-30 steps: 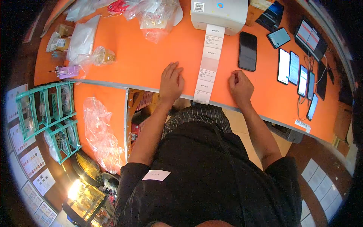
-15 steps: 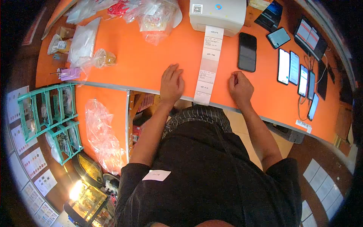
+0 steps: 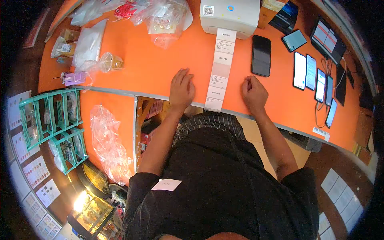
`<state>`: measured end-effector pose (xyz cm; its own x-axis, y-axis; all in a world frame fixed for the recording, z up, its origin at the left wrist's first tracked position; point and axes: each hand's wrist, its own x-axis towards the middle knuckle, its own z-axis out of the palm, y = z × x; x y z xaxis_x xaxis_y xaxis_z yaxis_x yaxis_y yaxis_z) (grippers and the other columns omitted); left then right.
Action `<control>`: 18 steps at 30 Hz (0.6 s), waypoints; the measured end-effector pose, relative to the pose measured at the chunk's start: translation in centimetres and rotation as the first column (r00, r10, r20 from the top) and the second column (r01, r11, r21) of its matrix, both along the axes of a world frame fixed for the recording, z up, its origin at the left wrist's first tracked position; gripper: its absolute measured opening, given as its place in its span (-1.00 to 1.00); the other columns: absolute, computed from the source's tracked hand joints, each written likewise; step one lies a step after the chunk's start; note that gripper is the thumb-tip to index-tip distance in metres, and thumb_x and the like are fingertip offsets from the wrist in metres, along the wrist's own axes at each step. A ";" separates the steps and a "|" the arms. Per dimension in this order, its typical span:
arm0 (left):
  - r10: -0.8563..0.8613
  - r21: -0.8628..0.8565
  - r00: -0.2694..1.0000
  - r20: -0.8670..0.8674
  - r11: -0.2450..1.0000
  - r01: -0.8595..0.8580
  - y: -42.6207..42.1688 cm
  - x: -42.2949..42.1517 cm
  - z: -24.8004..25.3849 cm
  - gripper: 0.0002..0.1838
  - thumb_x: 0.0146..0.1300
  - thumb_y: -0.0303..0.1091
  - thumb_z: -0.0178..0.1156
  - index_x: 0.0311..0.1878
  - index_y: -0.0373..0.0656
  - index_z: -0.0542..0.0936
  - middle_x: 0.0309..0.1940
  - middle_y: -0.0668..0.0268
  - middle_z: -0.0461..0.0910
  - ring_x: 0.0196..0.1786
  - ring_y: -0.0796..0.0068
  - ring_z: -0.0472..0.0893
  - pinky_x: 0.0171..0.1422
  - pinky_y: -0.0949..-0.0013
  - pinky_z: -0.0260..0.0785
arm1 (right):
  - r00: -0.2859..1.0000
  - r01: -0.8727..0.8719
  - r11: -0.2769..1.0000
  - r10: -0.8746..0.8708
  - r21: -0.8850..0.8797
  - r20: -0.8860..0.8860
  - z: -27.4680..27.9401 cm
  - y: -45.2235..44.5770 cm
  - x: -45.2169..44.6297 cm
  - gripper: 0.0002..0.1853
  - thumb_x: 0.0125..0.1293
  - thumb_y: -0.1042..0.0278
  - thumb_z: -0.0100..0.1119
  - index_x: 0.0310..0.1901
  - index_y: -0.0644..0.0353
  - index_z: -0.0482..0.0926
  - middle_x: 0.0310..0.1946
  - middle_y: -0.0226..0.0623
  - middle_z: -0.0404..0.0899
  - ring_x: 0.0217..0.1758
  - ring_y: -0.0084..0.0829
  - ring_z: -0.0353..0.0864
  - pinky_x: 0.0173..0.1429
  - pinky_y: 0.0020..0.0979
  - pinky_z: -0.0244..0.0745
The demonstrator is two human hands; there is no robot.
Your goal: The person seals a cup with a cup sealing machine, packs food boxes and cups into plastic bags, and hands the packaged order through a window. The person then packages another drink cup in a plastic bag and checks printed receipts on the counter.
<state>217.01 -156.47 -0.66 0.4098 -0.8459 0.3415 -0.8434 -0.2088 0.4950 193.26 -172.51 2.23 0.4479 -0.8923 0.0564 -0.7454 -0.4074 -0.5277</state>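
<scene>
My left hand [image 3: 182, 89] lies on the orange table, left of a strip of printed labels [image 3: 217, 82]. Its fingers stretch forward, slightly bent, and it holds nothing. On the other side of the strip rests my right hand [image 3: 255, 93], its fingers curled into a loose fist with no object showing in it. The label strip hangs out of a white label printer [image 3: 230, 18] and runs down to the table's front edge. A black phone [image 3: 261, 55] lies just beyond my right hand. Neither hand touches the strip.
Several lit phones with cables, one a white-screened phone [image 3: 299, 70], lie at the right near a tablet [image 3: 328, 37]. Plastic bags [image 3: 162, 26], a small cup [image 3: 111, 62] and a purple object [image 3: 75, 78] are at the left. Green racks [image 3: 50, 116] stand beside the lower orange surface [image 3: 86, 105].
</scene>
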 end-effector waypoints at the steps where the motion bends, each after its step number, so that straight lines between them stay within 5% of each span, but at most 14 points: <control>1: 0.002 -0.003 1.000 -0.002 1.000 -0.002 0.0 -0.1 0.1 -0.70 0.16 -0.46 0.15 -0.01 -0.22 0.60 0.20 0.04 0.51 0.32 -0.01 0.43 0.43 0.03 0.24 | 1.000 -0.004 1.000 0.004 -0.008 0.012 0.0 0.0 0.0 -0.83 0.30 0.20 0.12 -0.23 0.09 0.59 -0.36 -0.24 0.66 -0.29 -0.17 0.68 -0.24 -0.15 0.54; 14: -0.009 -0.044 1.000 0.002 0.999 0.009 0.0 0.0 0.4 -0.74 0.13 -0.49 0.16 -0.08 -0.22 0.60 0.12 0.03 0.55 0.27 -0.03 0.47 0.38 0.02 0.28 | 1.000 0.013 0.999 -0.014 0.031 0.022 -0.1 0.0 0.0 -0.81 0.30 0.18 0.14 -0.20 0.08 0.60 -0.32 -0.24 0.67 -0.27 -0.18 0.69 -0.19 -0.17 0.55; 17: -0.096 -0.084 0.994 0.051 0.991 0.100 -0.2 0.5 -2.3 -0.71 0.10 -0.47 0.17 -0.07 -0.21 0.61 0.02 0.02 0.59 0.20 -0.02 0.51 0.33 0.03 0.32 | 0.993 -0.011 0.990 0.027 -0.140 0.117 -2.0 -0.2 -1.0 -0.79 0.29 0.16 0.15 -0.19 0.10 0.60 -0.29 -0.19 0.67 -0.24 -0.10 0.68 -0.15 -0.14 0.56; 18: -0.142 -0.085 0.984 0.106 0.985 0.152 0.0 1.2 -5.0 -0.71 0.09 -0.45 0.17 -0.07 -0.21 0.62 -0.01 0.00 0.60 0.16 -0.02 0.53 0.30 0.03 0.35 | 0.997 0.018 0.999 -0.020 0.038 0.068 -1.7 -0.1 -1.2 -0.76 0.29 0.14 0.16 -0.18 0.13 0.60 -0.24 -0.10 0.67 -0.17 -0.04 0.67 -0.10 -0.11 0.55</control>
